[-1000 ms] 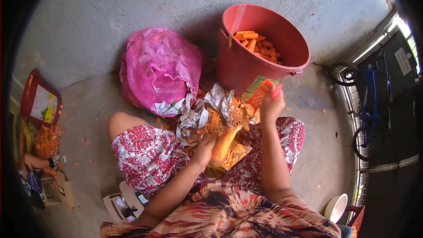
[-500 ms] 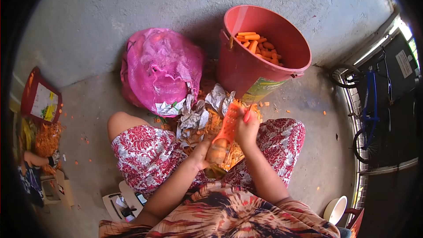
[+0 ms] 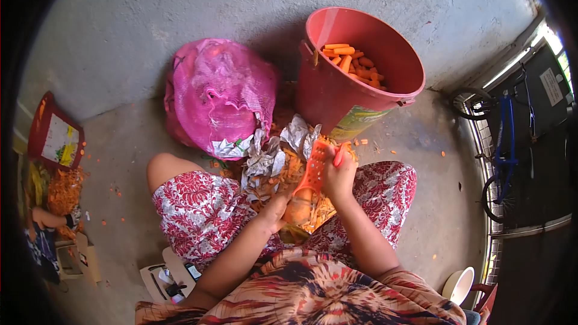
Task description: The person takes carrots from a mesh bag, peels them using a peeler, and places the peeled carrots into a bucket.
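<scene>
My left hand (image 3: pixel 276 209) is wrapped round a thick carrot (image 3: pixel 298 207) above my lap. In my right hand (image 3: pixel 341 173) is the handle of an orange-red peeler (image 3: pixel 312 167) with a wide perforated body, its lower end lying against the carrot. Orange peelings (image 3: pixel 322 212) and crumpled paper (image 3: pixel 262 162) lie between my legs, partly under my hands. Beyond them stands a large red bucket (image 3: pixel 313 93) with several carrots (image 3: pixel 355 66) inside. The fingertips of my left hand are partly hidden by the carrot.
A pink mesh sack (image 3: pixel 220 93) leans near the wall. At the far left are a red container (image 3: pixel 55 138), a peelings heap (image 3: pixel 66 189) and another person's arm (image 3: pixel 49 219). A blue bicycle (image 3: pixel 504 132) stands right, a white bowl (image 3: pixel 459 286) lower right, an open box (image 3: pixel 158 280) lower left.
My right hand has come left and down with the peeler, from beyond the carrot onto it. The carrot has tilted in my left hand. The last half second shows only slight movement.
</scene>
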Tool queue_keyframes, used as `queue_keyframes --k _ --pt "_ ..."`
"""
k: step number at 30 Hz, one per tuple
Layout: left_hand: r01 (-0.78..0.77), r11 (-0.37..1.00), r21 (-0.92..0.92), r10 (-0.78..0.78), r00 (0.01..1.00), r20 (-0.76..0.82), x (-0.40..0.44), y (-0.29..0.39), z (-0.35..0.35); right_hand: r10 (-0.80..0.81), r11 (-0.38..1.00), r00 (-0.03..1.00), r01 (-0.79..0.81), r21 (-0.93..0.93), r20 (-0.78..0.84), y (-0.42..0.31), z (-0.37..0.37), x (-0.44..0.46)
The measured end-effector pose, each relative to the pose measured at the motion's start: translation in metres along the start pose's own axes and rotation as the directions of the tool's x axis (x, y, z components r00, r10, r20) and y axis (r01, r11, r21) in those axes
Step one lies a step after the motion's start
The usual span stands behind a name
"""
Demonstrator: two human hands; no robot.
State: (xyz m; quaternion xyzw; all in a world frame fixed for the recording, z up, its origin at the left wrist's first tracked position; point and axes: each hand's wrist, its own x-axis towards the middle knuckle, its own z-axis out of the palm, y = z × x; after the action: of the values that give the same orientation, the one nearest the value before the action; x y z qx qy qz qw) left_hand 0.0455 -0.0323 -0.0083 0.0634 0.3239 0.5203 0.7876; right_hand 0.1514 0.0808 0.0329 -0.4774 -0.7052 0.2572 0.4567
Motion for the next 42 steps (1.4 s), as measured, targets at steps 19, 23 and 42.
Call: queue_keyframes --k 19,23,42 --pt "0.186 0.982 -0.019 -0.174 0.947 0.269 0.005 -0.001 -0.02 0.068 0.997 0.979 -0.058 0.057 -0.194 0.014 -0.01 0.018" --pt "0.179 0.983 -0.029 -0.171 0.968 0.183 0.001 -0.002 -0.008 0.264 0.96 0.916 -0.22 0.172 -0.302 0.03 -0.033 0.048" --pt "0.017 0.991 0.13 -0.032 0.993 0.117 -0.003 0.004 -0.009 0.546 0.502 0.821 -0.479 0.72 0.165 0.062 -0.035 0.041"
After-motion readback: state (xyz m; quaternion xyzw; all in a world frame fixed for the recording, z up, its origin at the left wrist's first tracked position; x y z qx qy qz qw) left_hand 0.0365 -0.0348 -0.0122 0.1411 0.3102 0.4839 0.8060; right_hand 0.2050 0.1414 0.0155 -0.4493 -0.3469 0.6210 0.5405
